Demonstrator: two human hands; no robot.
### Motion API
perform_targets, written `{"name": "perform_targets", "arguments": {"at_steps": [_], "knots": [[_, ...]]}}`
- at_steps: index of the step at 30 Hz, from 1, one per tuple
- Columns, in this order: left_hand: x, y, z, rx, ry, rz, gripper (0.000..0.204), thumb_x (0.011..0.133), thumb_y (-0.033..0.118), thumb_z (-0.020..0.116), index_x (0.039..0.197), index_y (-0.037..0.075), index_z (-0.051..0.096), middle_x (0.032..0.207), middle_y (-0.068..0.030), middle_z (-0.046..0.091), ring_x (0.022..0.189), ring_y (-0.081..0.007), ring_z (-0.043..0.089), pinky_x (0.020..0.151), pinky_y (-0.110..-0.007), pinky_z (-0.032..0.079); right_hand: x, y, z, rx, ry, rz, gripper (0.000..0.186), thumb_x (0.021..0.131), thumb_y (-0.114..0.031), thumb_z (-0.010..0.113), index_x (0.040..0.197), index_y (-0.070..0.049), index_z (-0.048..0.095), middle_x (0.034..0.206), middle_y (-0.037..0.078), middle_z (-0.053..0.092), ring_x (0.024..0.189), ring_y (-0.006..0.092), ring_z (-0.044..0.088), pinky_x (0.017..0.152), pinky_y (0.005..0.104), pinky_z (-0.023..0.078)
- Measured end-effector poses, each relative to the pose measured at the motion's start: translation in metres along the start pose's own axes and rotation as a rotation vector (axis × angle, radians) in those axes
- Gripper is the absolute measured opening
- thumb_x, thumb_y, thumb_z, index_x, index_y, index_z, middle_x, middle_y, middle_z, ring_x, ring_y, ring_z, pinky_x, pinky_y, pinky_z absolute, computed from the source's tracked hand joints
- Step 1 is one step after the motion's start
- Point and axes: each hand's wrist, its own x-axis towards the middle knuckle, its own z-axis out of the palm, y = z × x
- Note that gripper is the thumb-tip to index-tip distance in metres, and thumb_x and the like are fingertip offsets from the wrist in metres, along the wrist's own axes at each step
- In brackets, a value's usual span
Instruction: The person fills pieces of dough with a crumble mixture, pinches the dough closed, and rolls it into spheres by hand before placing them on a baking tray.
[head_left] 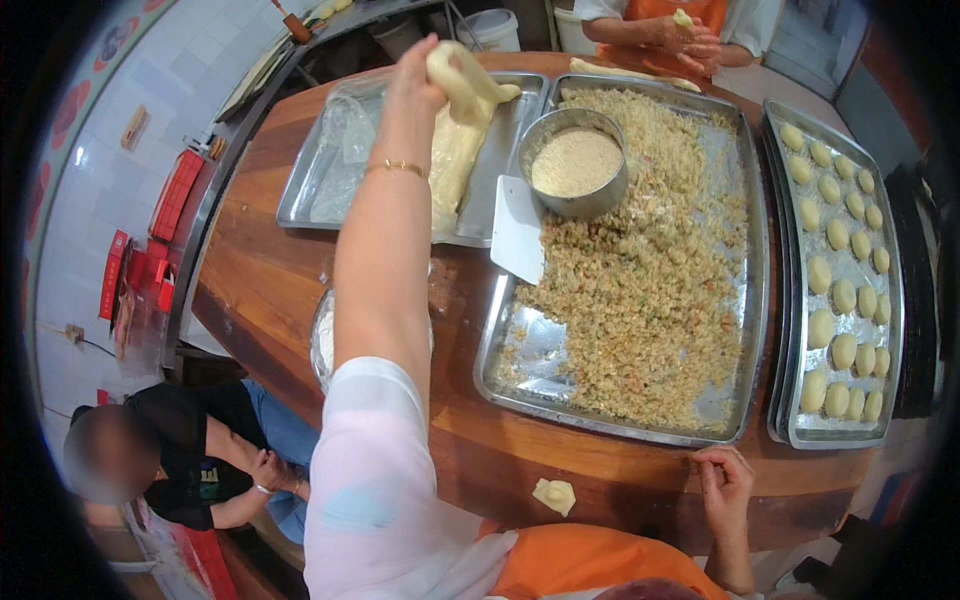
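Observation:
My left hand point(415, 80) reaches to the far side of the table. It is closed on one end of a pale yellow dough strip point(455, 80), lifted above the metal tray point(300, 205); the strip's lower part lies over the dough slab point(460, 165) there. My right hand point(724, 485) rests low by the table's near edge, fingers loosely bent and a little apart, with nothing seen in it. To its left, a small lump of dough point(554, 496) sits on the wood.
A large tray point(755, 330) of crumbly filling holds a metal pot point(575, 195) of pale crumbs and a white scraper point(517, 230). Dough balls fill a tray point(795, 425) at right. A flour bowl point(323, 345) is partly behind my arm. A co-worker's hands point(690, 45) hold dough opposite; another person point(210, 450) sits left.

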Motion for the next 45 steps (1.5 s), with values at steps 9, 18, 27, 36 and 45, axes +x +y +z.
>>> {"name": "perform_targets", "arguments": {"at_steps": [9, 18, 27, 36, 45], "knots": [[-0.145, 0.093, 0.134, -0.139, -0.413, 0.188, 0.023, 0.100, 0.018, 0.054, 0.111, -0.002, 0.055, 0.095, -0.0148, 0.065, 0.077, -0.0272, 0.064, 0.068, -0.038, 0.057, 0.043, -0.082, 0.009, 0.065, -0.187, -0.265, 0.020, 0.088, 0.003, 0.064, 0.108, -0.001, 0.068, 0.103, 0.014, 0.072, 0.095, 0.0212, 0.069, 0.084, 0.0328, 0.054], [-0.424, 0.055, 0.090, -0.273, -0.493, 0.047, 0.028, 0.101, 0.021, 0.053, 0.115, -0.003, 0.052, 0.090, -0.0121, 0.061, 0.073, -0.0210, 0.060, 0.065, -0.031, 0.055, 0.031, -0.160, 0.108, 1.288, -0.834, -0.136, 0.079, 0.099, -0.050, 0.057, 0.156, -0.010, 0.020, 0.150, 0.021, 0.043, 0.130, 0.0384, 0.053, 0.105, 0.0495, 0.046], [-0.554, 0.029, -0.051, -0.314, -0.369, 0.125, 0.025, 0.099, 0.021, 0.058, 0.112, 0.000, 0.055, 0.100, -0.0108, 0.058, 0.086, -0.0217, 0.057, 0.071, -0.033, 0.051, -0.065, -0.169, 0.139, 1.023, -1.049, 0.074, 0.053, 0.098, -0.030, 0.065, 0.141, -0.008, 0.041, 0.118, 0.010, 0.063, 0.090, 0.0197, 0.069, 0.071, 0.0307, 0.058], [-0.581, -0.082, -0.164, 0.280, 0.037, 0.316, 0.044, 0.094, 0.008, 0.061, 0.135, 0.006, 0.045, 0.127, -0.0077, 0.054, 0.122, -0.0139, 0.049, 0.098, -0.033, 0.045, -0.021, -0.129, 0.105, 0.105, -0.323, -0.534, 0.027, 0.086, -0.006, 0.068, 0.112, -0.004, 0.063, 0.107, 0.010, 0.067, 0.094, 0.0238, 0.066, 0.084, 0.0360, 0.053], [-0.537, -0.045, -0.280, 2.036, 0.417, 0.704, 0.064, 0.082, 0.009, 0.059, 0.145, 0.009, 0.047, 0.155, -0.0240, 0.031, 0.144, -0.0451, 0.025, 0.117, -0.053, 0.023, -0.021, 0.004, 0.094, -0.271, -0.176, -0.442, 0.031, 0.085, -0.007, 0.070, 0.115, -0.005, 0.064, 0.107, 0.017, 0.064, 0.101, 0.0351, 0.062, 0.088, 0.0401, 0.050]]}}
